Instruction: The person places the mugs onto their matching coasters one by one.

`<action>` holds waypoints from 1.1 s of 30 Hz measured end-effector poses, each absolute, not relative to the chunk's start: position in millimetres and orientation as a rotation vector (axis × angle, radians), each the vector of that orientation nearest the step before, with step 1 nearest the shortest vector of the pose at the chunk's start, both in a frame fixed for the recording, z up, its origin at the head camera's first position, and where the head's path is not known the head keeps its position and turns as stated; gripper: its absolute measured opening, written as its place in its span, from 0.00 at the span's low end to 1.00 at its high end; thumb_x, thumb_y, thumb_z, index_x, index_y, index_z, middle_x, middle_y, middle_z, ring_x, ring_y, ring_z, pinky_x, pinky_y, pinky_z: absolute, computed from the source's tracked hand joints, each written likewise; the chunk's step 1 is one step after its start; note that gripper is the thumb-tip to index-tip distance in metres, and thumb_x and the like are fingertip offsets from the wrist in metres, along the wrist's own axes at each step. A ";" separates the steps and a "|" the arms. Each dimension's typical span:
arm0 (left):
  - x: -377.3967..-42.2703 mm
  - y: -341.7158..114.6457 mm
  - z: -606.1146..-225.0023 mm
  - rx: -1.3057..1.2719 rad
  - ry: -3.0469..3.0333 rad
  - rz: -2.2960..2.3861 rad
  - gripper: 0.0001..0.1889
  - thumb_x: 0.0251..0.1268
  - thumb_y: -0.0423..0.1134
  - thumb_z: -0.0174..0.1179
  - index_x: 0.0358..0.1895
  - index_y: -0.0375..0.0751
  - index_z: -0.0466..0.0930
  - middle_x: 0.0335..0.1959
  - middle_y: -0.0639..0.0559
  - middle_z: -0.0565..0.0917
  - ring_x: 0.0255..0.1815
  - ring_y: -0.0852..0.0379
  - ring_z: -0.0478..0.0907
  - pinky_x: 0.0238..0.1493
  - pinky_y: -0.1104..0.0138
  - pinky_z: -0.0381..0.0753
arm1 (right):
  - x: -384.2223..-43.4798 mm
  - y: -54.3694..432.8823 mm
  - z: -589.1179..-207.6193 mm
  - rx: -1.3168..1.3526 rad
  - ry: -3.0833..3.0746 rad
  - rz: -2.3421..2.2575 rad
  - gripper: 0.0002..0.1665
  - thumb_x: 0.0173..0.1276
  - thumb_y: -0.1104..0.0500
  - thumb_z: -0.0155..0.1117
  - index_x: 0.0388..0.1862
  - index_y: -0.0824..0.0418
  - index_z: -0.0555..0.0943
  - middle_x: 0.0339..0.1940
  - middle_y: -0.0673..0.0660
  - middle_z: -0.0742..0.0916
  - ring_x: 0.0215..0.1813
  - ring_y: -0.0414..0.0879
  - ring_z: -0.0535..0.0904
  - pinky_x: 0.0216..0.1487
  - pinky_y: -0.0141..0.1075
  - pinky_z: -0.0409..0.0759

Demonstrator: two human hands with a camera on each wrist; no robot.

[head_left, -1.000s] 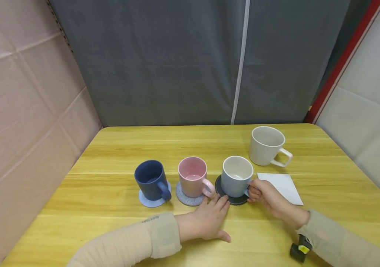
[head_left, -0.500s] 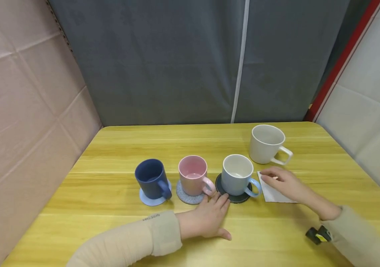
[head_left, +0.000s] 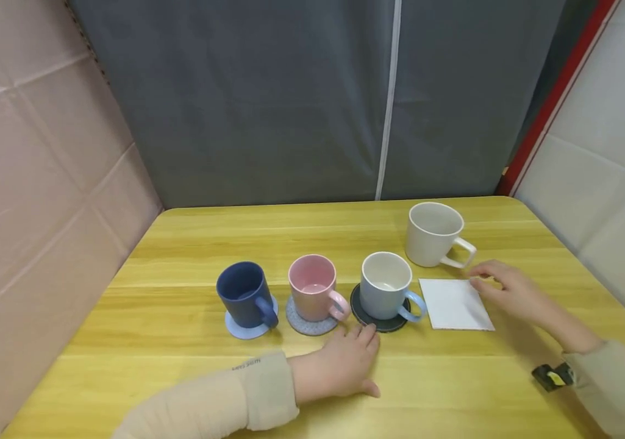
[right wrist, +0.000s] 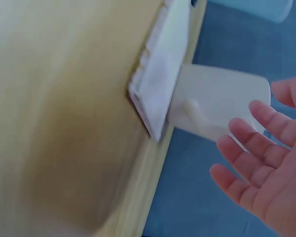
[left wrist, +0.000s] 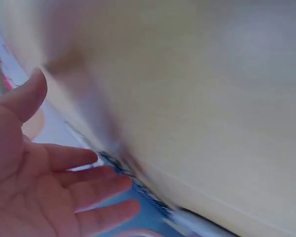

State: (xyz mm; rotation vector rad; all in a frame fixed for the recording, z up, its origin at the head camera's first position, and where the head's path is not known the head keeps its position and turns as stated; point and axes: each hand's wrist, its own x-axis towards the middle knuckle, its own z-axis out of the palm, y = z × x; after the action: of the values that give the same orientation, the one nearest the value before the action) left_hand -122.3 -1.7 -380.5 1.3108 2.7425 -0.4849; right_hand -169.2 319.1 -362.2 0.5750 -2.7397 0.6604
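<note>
My left hand lies with fingers spread, fingertips right at the front edge of the black round coaster. On that coaster stands a white-and-blue mug with a blue handle. My right hand hovers by the right corner of a white square coaster, holding nothing. Just behind that coaster is a larger white mug, its angular handle pointing toward the right hand. In the right wrist view the fingers are loosely bent, with the white mug beyond them.
A pink mug stands on a grey speckled coaster, and a dark blue mug on a light blue coaster at left. A grey curtain hangs behind the wooden table.
My right hand has let go of the white-and-blue mug's handle and moved right, across the white square coaster to its far side. The left hand has barely moved.
</note>
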 end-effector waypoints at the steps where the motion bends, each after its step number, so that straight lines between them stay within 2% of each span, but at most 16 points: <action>1: -120.2 0.5 -379.6 1.363 2.738 -0.479 0.46 0.50 0.74 0.45 0.66 0.44 0.63 0.65 0.50 0.65 0.63 0.53 0.65 0.56 0.60 0.71 | -170.5 322.0 -360.7 0.528 -2.745 0.696 0.09 0.64 0.62 0.58 0.40 0.65 0.80 0.38 0.59 0.84 0.39 0.37 0.76 0.34 0.36 0.77; 4: -115.8 9.8 -375.0 1.527 2.696 -0.421 0.43 0.54 0.71 0.46 0.66 0.44 0.62 0.65 0.51 0.65 0.64 0.55 0.64 0.57 0.60 0.71 | -174.8 329.9 -356.5 0.386 -2.734 0.797 0.13 0.67 0.60 0.55 0.43 0.69 0.78 0.37 0.63 0.84 0.34 0.22 0.70 0.31 0.26 0.74; 7: -114.4 22.3 -371.0 1.616 2.641 -0.384 0.42 0.56 0.70 0.44 0.69 0.46 0.58 0.69 0.53 0.60 0.68 0.56 0.59 0.62 0.58 0.67 | -179.0 335.0 -353.3 0.262 -2.716 0.876 0.17 0.69 0.58 0.53 0.47 0.71 0.74 0.39 0.68 0.82 0.33 0.17 0.65 0.30 0.19 0.69; 10: -114.8 37.7 -369.6 1.610 2.602 -0.367 0.42 0.56 0.71 0.42 0.70 0.49 0.54 0.71 0.54 0.55 0.71 0.55 0.53 0.64 0.59 0.64 | -183.6 337.4 -351.9 0.189 -2.713 0.905 0.21 0.70 0.55 0.50 0.51 0.72 0.72 0.43 0.70 0.80 0.37 0.25 0.69 0.32 0.19 0.67; 13: -115.7 56.0 -370.5 1.558 2.576 -0.363 0.44 0.55 0.72 0.42 0.71 0.51 0.51 0.72 0.54 0.50 0.72 0.55 0.50 0.65 0.63 0.62 | -188.4 337.1 -350.5 0.127 -2.744 0.911 0.25 0.72 0.51 0.46 0.55 0.72 0.70 0.46 0.70 0.78 0.43 0.45 0.74 0.35 0.24 0.68; 14: -115.8 62.5 -371.2 1.544 2.570 -0.371 0.44 0.55 0.72 0.41 0.71 0.51 0.51 0.73 0.55 0.49 0.72 0.56 0.49 0.65 0.64 0.62 | -189.7 336.8 -350.1 0.118 -2.749 0.928 0.26 0.72 0.51 0.45 0.55 0.72 0.69 0.47 0.70 0.78 0.45 0.53 0.73 0.37 0.28 0.69; 16: -115.6 74.9 -373.4 1.535 2.569 -0.405 0.45 0.54 0.73 0.41 0.71 0.52 0.50 0.72 0.56 0.48 0.72 0.56 0.48 0.63 0.67 0.64 | -192.5 336.2 -350.0 0.110 -2.751 0.943 0.27 0.72 0.51 0.44 0.56 0.72 0.68 0.48 0.71 0.77 0.48 0.61 0.71 0.37 0.30 0.69; 20: -115.6 95.4 -379.4 1.505 2.590 -0.513 0.46 0.53 0.75 0.38 0.71 0.53 0.49 0.72 0.56 0.47 0.72 0.58 0.47 0.59 0.71 0.68 | -196.8 334.8 -351.0 0.120 -2.734 0.957 0.26 0.72 0.52 0.45 0.56 0.73 0.68 0.49 0.72 0.77 0.48 0.61 0.71 0.37 0.29 0.68; 25: -119.0 111.3 -389.1 1.299 2.615 -0.565 0.47 0.51 0.77 0.34 0.72 0.56 0.45 0.74 0.57 0.43 0.72 0.61 0.46 0.59 0.70 0.67 | -201.2 332.1 -352.9 0.124 -2.738 0.971 0.27 0.72 0.51 0.44 0.56 0.73 0.69 0.50 0.72 0.77 0.48 0.59 0.71 0.35 0.25 0.67; 26: -120.0 113.5 -390.9 1.265 2.620 -0.567 0.47 0.50 0.77 0.33 0.72 0.56 0.44 0.74 0.58 0.43 0.72 0.61 0.46 0.60 0.70 0.66 | -202.1 331.7 -353.3 0.123 -2.740 0.978 0.27 0.73 0.51 0.43 0.57 0.73 0.68 0.50 0.72 0.76 0.48 0.58 0.71 0.35 0.26 0.67; 31: -127.1 120.2 -396.1 1.179 2.655 -0.549 0.48 0.48 0.79 0.34 0.72 0.56 0.45 0.73 0.58 0.43 0.72 0.62 0.46 0.61 0.71 0.65 | -206.8 330.2 -355.7 0.127 -2.719 1.075 0.28 0.73 0.50 0.44 0.57 0.74 0.68 0.48 0.72 0.78 0.39 0.26 0.70 0.34 0.21 0.69; 33: -129.3 121.0 -396.1 1.154 2.670 -0.546 0.49 0.48 0.79 0.35 0.72 0.56 0.46 0.73 0.59 0.45 0.72 0.62 0.47 0.61 0.71 0.65 | -209.1 329.4 -356.6 0.131 -2.694 1.148 0.28 0.73 0.51 0.44 0.56 0.75 0.68 0.42 0.59 0.82 0.35 0.18 0.67 0.33 0.18 0.70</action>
State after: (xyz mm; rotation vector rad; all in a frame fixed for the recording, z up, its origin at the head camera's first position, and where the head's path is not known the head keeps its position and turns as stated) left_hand -129.3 121.0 -396.1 1.1539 2.6696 -0.5456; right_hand -209.1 329.4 -356.6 0.1310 -2.6937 1.1475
